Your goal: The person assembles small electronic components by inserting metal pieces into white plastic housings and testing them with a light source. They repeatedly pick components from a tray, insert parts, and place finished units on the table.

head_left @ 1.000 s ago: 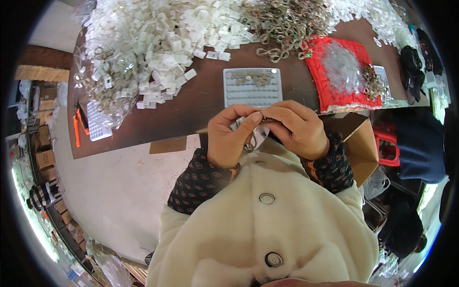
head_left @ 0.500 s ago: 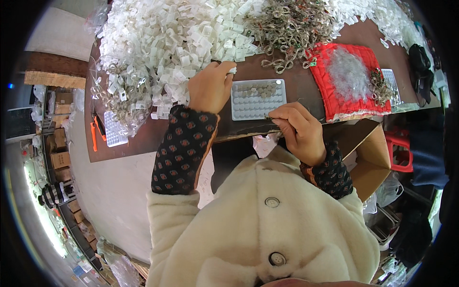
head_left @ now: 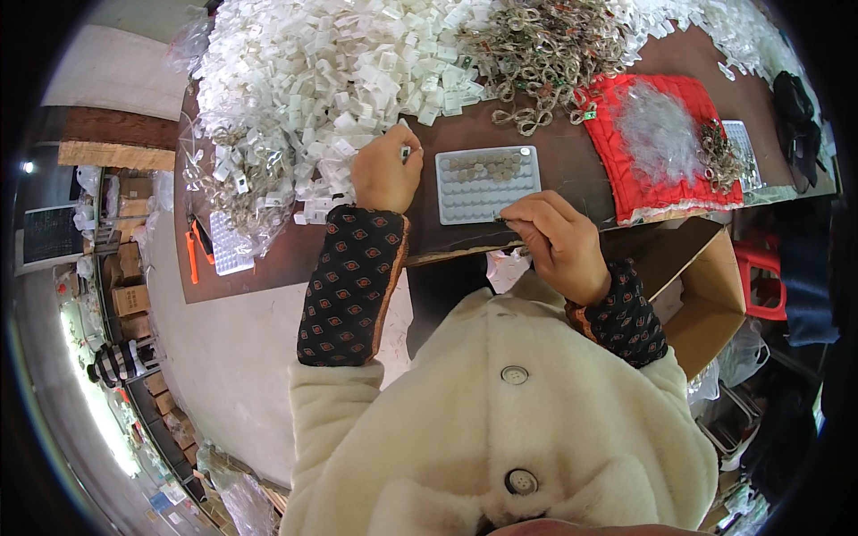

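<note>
My left hand (head_left: 384, 170) is at the right edge of a heap of small clear-white plastic cases (head_left: 349, 67). Its thumb and fingers are closed, and a tiny pale and dark bit shows between them, too small to name. My right hand (head_left: 565, 246) pinches a small dark piece at the lower right corner of a white tray (head_left: 465, 211); its kind cannot be made out. Round grey button-like discs (head_left: 487, 167) fill the upper rows of the tray's pockets, while the lower rows show bare pockets.
Behind the tray lies a pile of grey-beige cord loops (head_left: 545, 54). A red quilted cloth (head_left: 630, 196) with clear film and more cords lies right. Orange-handled pliers (head_left: 192, 255) and another tray (head_left: 231, 241) are left. Below the table's right side stands an open cardboard box (head_left: 706, 295).
My left hand has drawn back from beside the tray toward the white heap, and the white piece at its fingertips no longer shows. My right hand keeps its pinch at the tray corner.
</note>
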The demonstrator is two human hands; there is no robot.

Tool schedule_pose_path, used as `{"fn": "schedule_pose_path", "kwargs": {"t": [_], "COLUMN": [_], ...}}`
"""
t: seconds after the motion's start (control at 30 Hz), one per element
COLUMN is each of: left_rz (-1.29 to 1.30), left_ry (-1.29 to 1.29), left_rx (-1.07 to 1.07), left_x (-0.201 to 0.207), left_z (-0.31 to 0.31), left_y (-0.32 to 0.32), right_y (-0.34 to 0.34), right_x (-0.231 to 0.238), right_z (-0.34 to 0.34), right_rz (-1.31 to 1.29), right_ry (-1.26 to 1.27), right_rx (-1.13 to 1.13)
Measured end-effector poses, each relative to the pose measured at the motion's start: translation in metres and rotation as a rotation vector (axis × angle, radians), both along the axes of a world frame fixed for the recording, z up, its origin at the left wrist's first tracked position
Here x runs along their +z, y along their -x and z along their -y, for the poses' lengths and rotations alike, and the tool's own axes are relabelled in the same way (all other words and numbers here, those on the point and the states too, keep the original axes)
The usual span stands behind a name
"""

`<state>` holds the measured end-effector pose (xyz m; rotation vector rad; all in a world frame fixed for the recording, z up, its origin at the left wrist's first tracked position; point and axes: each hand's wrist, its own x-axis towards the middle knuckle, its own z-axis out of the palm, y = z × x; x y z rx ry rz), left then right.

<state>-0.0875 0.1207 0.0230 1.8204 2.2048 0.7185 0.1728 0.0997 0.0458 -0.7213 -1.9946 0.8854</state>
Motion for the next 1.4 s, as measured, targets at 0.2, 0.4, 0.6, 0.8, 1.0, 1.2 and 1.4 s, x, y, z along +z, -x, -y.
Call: {"fn": "schedule_pose_path", "kwargs": {"t": [0.2, 0.4, 0.6, 0.8, 1.0, 1.2, 1.4], "left_rz": [0.183, 0.715, 1.08, 1.325, 1.85, 1.623, 1.571], "left_ry": [-0.116, -0.104, -0.204, -0.155, -0.161, -0.341, -0.377], "left_rx": [0.011, 0.045, -0.069, 0.062, -0.033, 0.092, 0.052], "left_x": [0.022, 0.033, 0.023, 0.014, 0.011, 0.013, 0.016], "left_z": [0.034, 0.087, 0.11, 0.121, 0.132, 0.136, 0.135], "left_y": [-0.001, -0.023, -0.033, -0.028, -0.034, -0.051, -0.053], "right_y": [0.003, 0.052, 0.082, 0.072, 0.065, 0.062, 0.06], "right_x": [0.009, 0.004, -0.005, 0.0, 0.012, 0.023, 0.027], "right_z": [0.006, 0.008, 0.018, 0.018, 0.029, 0.034, 0.036], "right_rz": [-0.012, -0.419, -0.481, -0.404, -0.279, -0.156, -0.156], "right_ry": [0.037, 0.723, 0.671, 0.724, 0.607, 0.347, 0.307], "right_rx": [-0.036, 0.021, 0.156, 0.227, 0.135, 0.057, 0.06]}}
